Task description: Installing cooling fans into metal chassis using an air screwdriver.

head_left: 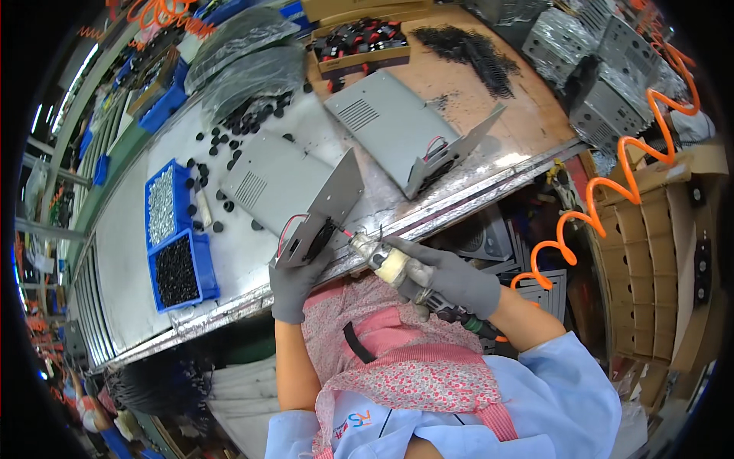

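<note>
My right hand (459, 281), in a grey glove, is wrapped round an air screwdriver (391, 265) with a tape-wrapped body. Its red-tipped bit points at the upright end panel of the nearer grey metal casing (279, 172); whether it touches a screw is too small to tell. At the casing's near corner, my gloved left hand (294, 289) grips the panel, some fingers hidden behind it. A black fan (321, 239) and a red wire show at that panel. Just beyond, to the right, lies a second grey casing (394, 118) with vent slots and wires.
Two blue bins (205, 264) of silver and black small parts stand left. Black round caps (229, 143) lie scattered behind the casing. Farther back are a carton of red-black parts (363, 42) and a black screw heap (478, 57). An orange coiled hose (604, 187) hangs right.
</note>
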Action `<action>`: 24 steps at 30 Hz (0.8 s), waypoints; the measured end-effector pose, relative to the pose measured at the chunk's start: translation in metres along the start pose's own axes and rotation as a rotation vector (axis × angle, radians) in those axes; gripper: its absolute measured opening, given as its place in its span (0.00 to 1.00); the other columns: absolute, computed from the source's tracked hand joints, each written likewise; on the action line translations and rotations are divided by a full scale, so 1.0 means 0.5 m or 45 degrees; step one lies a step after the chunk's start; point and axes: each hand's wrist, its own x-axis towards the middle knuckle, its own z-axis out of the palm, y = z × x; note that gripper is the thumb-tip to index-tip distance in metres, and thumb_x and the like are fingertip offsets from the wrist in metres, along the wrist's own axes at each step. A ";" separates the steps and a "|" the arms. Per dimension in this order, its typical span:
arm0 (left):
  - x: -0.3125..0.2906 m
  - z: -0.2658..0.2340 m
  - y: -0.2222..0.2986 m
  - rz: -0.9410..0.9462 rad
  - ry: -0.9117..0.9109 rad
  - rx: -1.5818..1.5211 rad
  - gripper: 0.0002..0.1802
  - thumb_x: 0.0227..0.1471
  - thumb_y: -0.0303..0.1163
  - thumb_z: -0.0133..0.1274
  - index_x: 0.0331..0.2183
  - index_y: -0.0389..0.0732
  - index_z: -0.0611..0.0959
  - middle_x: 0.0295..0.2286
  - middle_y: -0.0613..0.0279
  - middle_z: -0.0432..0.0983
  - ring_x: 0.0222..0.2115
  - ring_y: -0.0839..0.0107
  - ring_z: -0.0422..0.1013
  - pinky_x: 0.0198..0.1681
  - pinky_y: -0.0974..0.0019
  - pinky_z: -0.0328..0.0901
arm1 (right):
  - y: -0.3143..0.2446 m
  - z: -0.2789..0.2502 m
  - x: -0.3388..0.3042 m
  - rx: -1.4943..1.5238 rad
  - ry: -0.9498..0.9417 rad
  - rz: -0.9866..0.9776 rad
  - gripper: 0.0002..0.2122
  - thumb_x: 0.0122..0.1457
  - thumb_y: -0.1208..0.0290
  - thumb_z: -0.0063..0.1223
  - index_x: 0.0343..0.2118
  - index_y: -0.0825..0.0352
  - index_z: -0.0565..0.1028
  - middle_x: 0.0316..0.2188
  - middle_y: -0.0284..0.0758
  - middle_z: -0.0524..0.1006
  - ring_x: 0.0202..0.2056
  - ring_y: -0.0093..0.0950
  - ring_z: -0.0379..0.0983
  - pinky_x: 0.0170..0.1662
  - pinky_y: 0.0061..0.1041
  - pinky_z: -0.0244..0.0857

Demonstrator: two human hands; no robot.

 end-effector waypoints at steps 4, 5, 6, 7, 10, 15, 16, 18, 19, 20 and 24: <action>-0.022 -0.025 0.014 -0.201 -0.025 -0.474 0.24 0.40 0.26 0.62 0.43 0.33 0.79 0.31 0.62 0.80 0.31 0.79 0.72 0.34 0.73 0.68 | 0.002 -0.014 -0.023 -0.465 0.072 -0.127 0.28 0.62 0.65 0.43 0.64 0.62 0.52 0.33 0.32 0.73 0.30 0.18 0.67 0.32 0.20 0.67; -0.034 -0.039 0.013 -0.254 0.070 -0.605 0.24 0.40 0.26 0.61 0.44 0.33 0.79 0.31 0.62 0.80 0.29 0.79 0.72 0.33 0.74 0.67 | -0.003 -0.022 -0.039 -0.491 0.116 -0.092 0.28 0.62 0.64 0.44 0.64 0.61 0.52 0.34 0.32 0.73 0.30 0.17 0.67 0.33 0.19 0.67; -0.050 -0.058 0.003 -0.311 0.164 -0.740 0.23 0.41 0.25 0.60 0.44 0.33 0.79 0.32 0.62 0.80 0.28 0.79 0.72 0.32 0.75 0.66 | -0.004 -0.036 -0.059 -0.519 0.160 -0.053 0.29 0.62 0.62 0.45 0.64 0.60 0.53 0.35 0.32 0.73 0.30 0.17 0.66 0.35 0.19 0.66; -0.053 -0.097 -0.006 -0.414 0.180 -0.355 0.21 0.45 0.24 0.56 0.45 0.34 0.79 0.35 0.61 0.79 0.29 0.80 0.70 0.33 0.75 0.65 | -0.005 -0.050 -0.085 -0.536 0.223 -0.012 0.29 0.61 0.61 0.46 0.64 0.60 0.53 0.36 0.32 0.73 0.30 0.17 0.66 0.36 0.19 0.65; -0.040 -0.195 -0.107 -0.113 0.780 -0.170 0.15 0.58 0.28 0.47 0.45 0.32 0.78 0.41 0.57 0.77 0.39 0.75 0.70 0.42 0.72 0.64 | -0.017 -0.093 -0.152 -0.606 0.490 -0.099 0.30 0.60 0.59 0.50 0.63 0.59 0.55 0.43 0.34 0.74 0.39 0.21 0.70 0.44 0.20 0.65; 0.006 -0.328 -0.116 0.065 1.052 0.442 0.24 0.61 0.43 0.43 0.52 0.36 0.73 0.51 0.49 0.69 0.53 0.56 0.64 0.57 0.57 0.56 | -0.038 -0.211 -0.236 -1.343 1.065 -0.106 0.29 0.57 0.59 0.54 0.62 0.49 0.58 0.43 0.45 0.76 0.46 0.35 0.74 0.49 0.28 0.65; 0.009 -0.341 -0.164 0.068 0.956 0.779 0.24 0.62 0.44 0.41 0.54 0.40 0.72 0.53 0.48 0.66 0.55 0.56 0.60 0.59 0.56 0.52 | -0.064 -0.225 -0.245 -1.472 1.159 0.043 0.29 0.56 0.57 0.54 0.61 0.48 0.59 0.42 0.45 0.76 0.45 0.38 0.74 0.48 0.30 0.65; 0.024 -0.344 -0.256 0.076 0.740 1.444 0.26 0.63 0.48 0.36 0.57 0.48 0.68 0.56 0.47 0.61 0.60 0.55 0.53 0.62 0.54 0.45 | -0.093 -0.265 -0.272 -1.718 1.332 0.213 0.30 0.53 0.53 0.55 0.60 0.44 0.60 0.41 0.45 0.76 0.43 0.43 0.73 0.46 0.35 0.66; 0.039 -0.335 -0.250 0.114 0.755 1.434 0.27 0.62 0.49 0.35 0.58 0.49 0.68 0.57 0.47 0.61 0.61 0.56 0.50 0.63 0.54 0.42 | -0.112 -0.263 -0.289 -1.717 1.381 0.249 0.30 0.54 0.52 0.53 0.60 0.42 0.58 0.41 0.43 0.76 0.43 0.42 0.73 0.46 0.34 0.65; 0.046 -0.330 -0.241 0.145 0.772 1.425 0.28 0.62 0.51 0.33 0.58 0.49 0.67 0.57 0.47 0.60 0.62 0.56 0.48 0.63 0.53 0.39 | -0.130 -0.268 -0.301 -1.796 1.443 0.364 0.30 0.54 0.52 0.52 0.61 0.42 0.58 0.41 0.43 0.75 0.43 0.42 0.73 0.46 0.35 0.65; 0.021 -0.319 -0.176 0.282 1.084 0.960 0.20 0.61 0.41 0.43 0.48 0.39 0.77 0.46 0.50 0.73 0.50 0.57 0.66 0.54 0.59 0.59 | -0.172 -0.327 -0.329 -2.007 1.525 0.682 0.29 0.54 0.53 0.51 0.60 0.45 0.59 0.42 0.40 0.76 0.44 0.41 0.73 0.46 0.37 0.66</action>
